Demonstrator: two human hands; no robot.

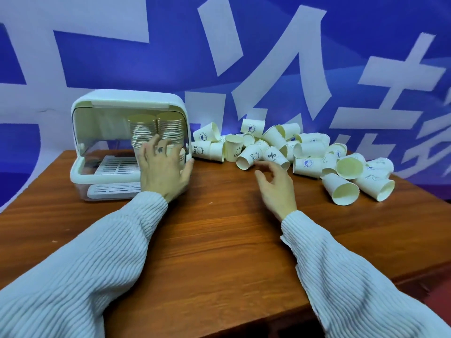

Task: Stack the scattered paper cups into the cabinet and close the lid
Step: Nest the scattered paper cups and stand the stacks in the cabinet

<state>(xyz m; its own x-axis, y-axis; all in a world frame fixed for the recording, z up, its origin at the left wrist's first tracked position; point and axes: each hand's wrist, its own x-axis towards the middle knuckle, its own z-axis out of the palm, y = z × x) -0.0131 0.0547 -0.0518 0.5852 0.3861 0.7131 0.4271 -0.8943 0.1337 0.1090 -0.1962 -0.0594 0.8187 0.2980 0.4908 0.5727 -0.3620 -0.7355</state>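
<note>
Paper cups are what we are dealing with, and going left to right, we start at the cabinet (80, 152), a white plastic box with a clear lid swung up, standing on the left of the wooden table (219, 240). Inside, toward its right side, stand two stacks of nested cups (156, 129), bottoms up. Our left hand (162, 167) is at the cabinet's open front, fingers spread and fairly straight, in front of the base of those stacks; we cannot tell whether the fingertips touch them, and it grips nothing that we can see. Further right, our right hand (277, 184) hovers over the table with fingers loosely curled and empty, just short of the nearest loose cup (247, 158), which lies on its side. Behind and to the right of it the pile of scattered cups (317, 157) spreads along the table's far edge, most tipped over, a few upright or upside down. We judge these cups to be very light and thin-walled, easy to crush or knock rolling, so we would take one gently round its middle or by the stiffer rolled rim, then nest it straight. We expect tall stacks to be wobbly, so we would support them low.
</note>
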